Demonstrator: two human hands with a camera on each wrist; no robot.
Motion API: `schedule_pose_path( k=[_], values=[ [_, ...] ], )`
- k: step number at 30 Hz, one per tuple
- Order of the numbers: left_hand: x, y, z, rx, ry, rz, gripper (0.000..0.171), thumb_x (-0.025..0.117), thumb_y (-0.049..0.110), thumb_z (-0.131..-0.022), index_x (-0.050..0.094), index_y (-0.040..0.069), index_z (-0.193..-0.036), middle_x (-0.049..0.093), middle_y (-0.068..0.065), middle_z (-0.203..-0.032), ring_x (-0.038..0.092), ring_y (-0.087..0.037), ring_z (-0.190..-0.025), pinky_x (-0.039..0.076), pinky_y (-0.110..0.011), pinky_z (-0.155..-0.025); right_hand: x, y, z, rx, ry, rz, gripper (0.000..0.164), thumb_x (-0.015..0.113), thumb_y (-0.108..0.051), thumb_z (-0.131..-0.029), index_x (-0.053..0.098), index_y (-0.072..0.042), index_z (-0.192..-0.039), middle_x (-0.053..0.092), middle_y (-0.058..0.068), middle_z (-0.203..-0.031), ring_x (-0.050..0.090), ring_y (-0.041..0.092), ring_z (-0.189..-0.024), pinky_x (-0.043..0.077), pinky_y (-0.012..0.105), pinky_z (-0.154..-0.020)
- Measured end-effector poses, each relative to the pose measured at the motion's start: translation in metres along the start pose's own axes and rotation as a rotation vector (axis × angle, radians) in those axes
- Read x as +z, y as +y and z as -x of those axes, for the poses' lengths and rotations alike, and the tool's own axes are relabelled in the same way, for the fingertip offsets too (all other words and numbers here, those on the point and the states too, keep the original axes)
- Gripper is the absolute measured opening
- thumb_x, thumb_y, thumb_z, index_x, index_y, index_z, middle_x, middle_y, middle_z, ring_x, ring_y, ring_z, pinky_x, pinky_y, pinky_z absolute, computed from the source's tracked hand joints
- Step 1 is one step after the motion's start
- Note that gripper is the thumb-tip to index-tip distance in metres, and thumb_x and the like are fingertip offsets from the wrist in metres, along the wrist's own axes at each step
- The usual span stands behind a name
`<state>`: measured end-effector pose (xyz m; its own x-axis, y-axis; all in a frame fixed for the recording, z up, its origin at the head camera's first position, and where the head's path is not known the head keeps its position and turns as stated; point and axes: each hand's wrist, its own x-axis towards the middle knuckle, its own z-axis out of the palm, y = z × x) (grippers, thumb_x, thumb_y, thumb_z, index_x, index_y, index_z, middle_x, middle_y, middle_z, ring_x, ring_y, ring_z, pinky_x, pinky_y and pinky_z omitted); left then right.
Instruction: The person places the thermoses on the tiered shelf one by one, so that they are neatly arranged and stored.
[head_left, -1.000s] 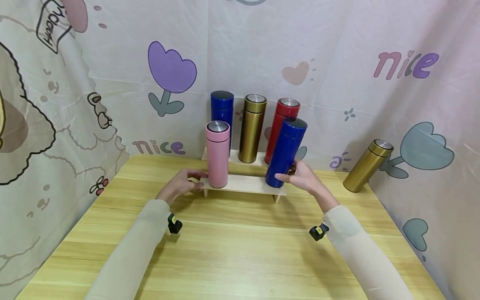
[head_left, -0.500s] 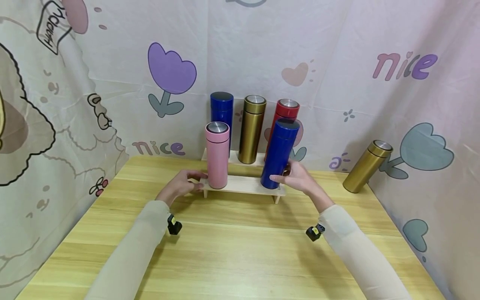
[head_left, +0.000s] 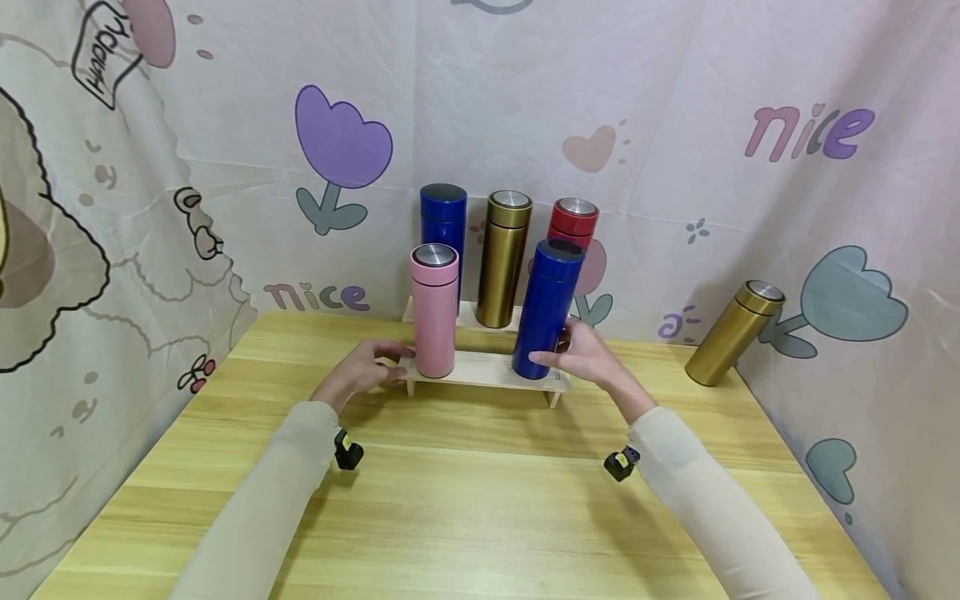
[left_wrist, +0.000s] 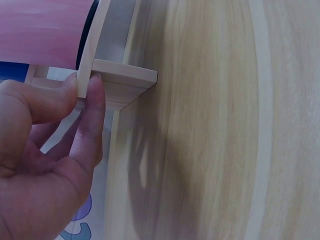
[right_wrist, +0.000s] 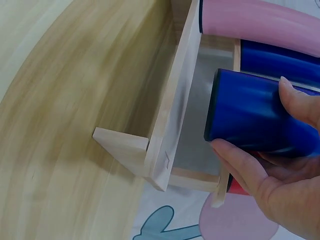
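My right hand [head_left: 591,357] grips a blue thermos bottle [head_left: 550,304] low on its body, thumb on the near side. The bottle tilts slightly over the right part of a two-tier wooden stand's front shelf [head_left: 486,367]; in the right wrist view its base stands a little apart from the shelf board [right_wrist: 175,95]. With thumb and fingers, my left hand [head_left: 362,369] pinches the left end of that shelf board, as the left wrist view shows closely. A pink thermos bottle [head_left: 434,321] stands upright on the shelf's left end.
On the rear tier stand a second blue bottle [head_left: 443,212], a gold bottle [head_left: 506,267] and a red bottle [head_left: 573,221], partly hidden. Another gold bottle [head_left: 731,337] stands at the table's back right. A patterned cloth [head_left: 480,108] hangs behind the wooden table [head_left: 480,508].
My right hand has carried the blue bottle leftward over the front shelf, and it leans less than before. My left hand keeps its place on the shelf board.
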<state>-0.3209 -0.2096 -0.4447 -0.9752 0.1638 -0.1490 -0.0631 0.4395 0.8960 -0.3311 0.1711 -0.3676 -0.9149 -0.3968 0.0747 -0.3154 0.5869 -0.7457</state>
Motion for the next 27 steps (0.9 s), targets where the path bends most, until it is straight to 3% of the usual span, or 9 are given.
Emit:
schedule_pose_path(
  k=[9,19,27],
  values=[
    [-0.001,0.0,0.001,0.009,-0.001,-0.015,0.045,0.068,0.001,-0.094,0.063,0.004,-0.139,0.058,-0.022,-0.136,0.068,-0.022,-0.103,0.061,-0.035,-0.097,0.009,-0.003,-0.004,0.037,-0.016,-0.011,0.068,0.08,-0.025,-0.09,0.049,0.002,-0.144,0.069,0.023,-0.13,0.07,0.035,-0.111,0.058,0.051,-0.102],
    [-0.001,0.001,0.001,-0.012,0.005,-0.032,0.046,0.069,0.003,-0.094,0.063,0.006,-0.14,0.058,-0.021,-0.139,0.064,-0.027,-0.114,0.06,-0.033,-0.098,0.024,-0.004,-0.01,0.03,-0.014,-0.005,0.067,0.08,-0.029,-0.09,0.05,0.001,-0.142,0.068,0.023,-0.131,0.068,0.036,-0.112,0.058,0.049,-0.1],
    [0.0,-0.001,-0.001,-0.004,0.004,-0.037,0.045,0.068,0.002,-0.094,0.063,0.004,-0.139,0.058,-0.022,-0.139,0.064,-0.028,-0.114,0.06,-0.033,-0.097,0.035,-0.005,-0.015,0.043,0.0,-0.003,0.067,0.082,-0.029,-0.089,0.052,0.001,-0.14,0.069,0.021,-0.129,0.068,0.036,-0.11,0.059,0.048,-0.099]
  ],
)
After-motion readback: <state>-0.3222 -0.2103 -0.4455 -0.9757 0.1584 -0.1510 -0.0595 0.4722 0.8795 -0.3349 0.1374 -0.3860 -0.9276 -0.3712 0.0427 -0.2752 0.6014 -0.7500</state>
